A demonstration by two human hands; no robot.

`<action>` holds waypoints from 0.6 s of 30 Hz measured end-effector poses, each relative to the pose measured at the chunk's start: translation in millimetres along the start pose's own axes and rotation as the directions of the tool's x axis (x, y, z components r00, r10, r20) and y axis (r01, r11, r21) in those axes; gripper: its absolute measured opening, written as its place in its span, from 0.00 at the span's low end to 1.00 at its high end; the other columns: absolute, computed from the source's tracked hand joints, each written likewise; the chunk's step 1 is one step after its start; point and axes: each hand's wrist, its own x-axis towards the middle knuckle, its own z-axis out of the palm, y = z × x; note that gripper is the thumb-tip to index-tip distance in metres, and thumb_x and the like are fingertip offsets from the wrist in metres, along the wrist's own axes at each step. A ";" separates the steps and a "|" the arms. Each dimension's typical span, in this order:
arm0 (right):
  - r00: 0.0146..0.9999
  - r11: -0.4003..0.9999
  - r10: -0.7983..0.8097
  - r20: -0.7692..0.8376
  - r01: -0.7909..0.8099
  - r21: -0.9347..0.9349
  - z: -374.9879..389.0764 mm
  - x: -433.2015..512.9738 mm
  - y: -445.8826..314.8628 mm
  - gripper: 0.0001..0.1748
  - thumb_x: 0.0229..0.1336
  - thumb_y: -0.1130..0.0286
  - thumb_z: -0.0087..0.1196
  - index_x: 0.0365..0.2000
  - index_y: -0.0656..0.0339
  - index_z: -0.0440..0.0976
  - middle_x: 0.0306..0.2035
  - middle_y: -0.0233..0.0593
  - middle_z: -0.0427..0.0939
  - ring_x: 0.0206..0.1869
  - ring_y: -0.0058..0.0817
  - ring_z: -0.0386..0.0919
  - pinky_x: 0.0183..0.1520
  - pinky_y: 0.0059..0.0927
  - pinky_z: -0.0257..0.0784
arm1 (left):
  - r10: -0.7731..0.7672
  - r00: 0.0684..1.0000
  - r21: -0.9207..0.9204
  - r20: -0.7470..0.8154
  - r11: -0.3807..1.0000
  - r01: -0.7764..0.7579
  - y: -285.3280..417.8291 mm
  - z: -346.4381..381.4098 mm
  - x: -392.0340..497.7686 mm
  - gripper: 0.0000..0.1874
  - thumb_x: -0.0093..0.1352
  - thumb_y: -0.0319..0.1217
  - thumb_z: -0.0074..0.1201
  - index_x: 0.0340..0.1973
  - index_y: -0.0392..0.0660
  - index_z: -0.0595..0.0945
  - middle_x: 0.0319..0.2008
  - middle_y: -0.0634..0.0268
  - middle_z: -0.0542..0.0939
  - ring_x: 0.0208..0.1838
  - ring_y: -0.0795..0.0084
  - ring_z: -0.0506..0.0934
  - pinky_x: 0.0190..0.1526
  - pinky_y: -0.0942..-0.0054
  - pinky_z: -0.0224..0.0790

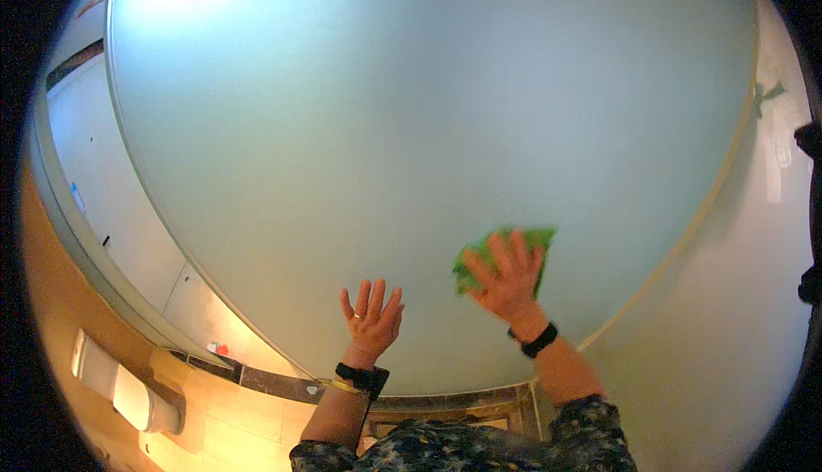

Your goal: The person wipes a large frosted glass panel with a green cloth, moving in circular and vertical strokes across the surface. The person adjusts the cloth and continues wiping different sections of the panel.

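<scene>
A large frosted glass panel [411, 118] fills most of the view before me. Beneath the spread fingers of my right hand [509, 279], a green cloth [542, 239] lies flat against the panel's lower right part. The hand is slightly blurred, and its palm hides the middle of the cloth. To the left and a little lower, my left hand [376, 318] has its fingers apart and holds nothing. Its palm faces the glass; whether it touches cannot be told. Both wrists wear dark bands.
A pale wall [725, 318] meets the panel along its right edge. Past the left edge lies a light floor area with a small red and white item [218, 348]. A white toilet [144, 404] stands at lower left. A dark stone strip [276, 383] runs below the glass.
</scene>
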 end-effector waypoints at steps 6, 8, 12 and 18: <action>0.908 0.925 -0.379 0.176 0.379 0.033 31.7 -64.8 -23.4 0.27 0.57 0.45 0.56 0.58 0.28 0.73 0.65 0.23 0.67 0.70 0.32 0.59 0.68 0.57 0.49 | 0.066 0.998 0.031 -0.006 0.997 -0.066 -27.8 24.9 -14.7 0.26 0.65 0.40 0.61 0.60 0.59 0.75 0.71 0.59 0.61 0.77 0.53 0.51 0.72 0.34 0.33; 0.891 0.901 -0.425 0.161 0.433 -0.016 28.7 -55.9 -20.4 0.26 0.58 0.48 0.53 0.59 0.29 0.72 0.66 0.22 0.66 0.70 0.30 0.60 0.69 0.55 0.49 | 0.098 0.994 0.048 -0.038 0.994 -0.096 -33.0 24.7 -25.1 0.26 0.65 0.41 0.60 0.60 0.60 0.75 0.71 0.60 0.62 0.77 0.54 0.51 0.73 0.35 0.32; 0.962 0.964 -0.263 0.071 0.264 -0.010 -5.6 12.4 15.8 0.30 0.53 0.45 0.56 0.58 0.30 0.73 0.67 0.26 0.66 0.71 0.36 0.59 0.69 0.58 0.48 | 0.126 0.992 0.098 -0.018 0.987 -0.124 -24.7 24.7 -32.9 0.25 0.65 0.43 0.59 0.59 0.61 0.76 0.70 0.62 0.63 0.77 0.54 0.52 0.73 0.36 0.31; 0.980 0.997 0.022 -0.198 -0.035 -0.064 -30.6 119.1 77.4 0.31 0.51 0.47 0.61 0.57 0.40 0.74 0.69 0.41 0.62 0.72 0.51 0.55 0.68 0.64 0.45 | 0.074 0.997 0.020 -0.037 0.997 -0.073 -15.4 24.9 -25.7 0.26 0.68 0.42 0.56 0.63 0.66 0.73 0.70 0.69 0.65 0.76 0.64 0.55 0.75 0.45 0.31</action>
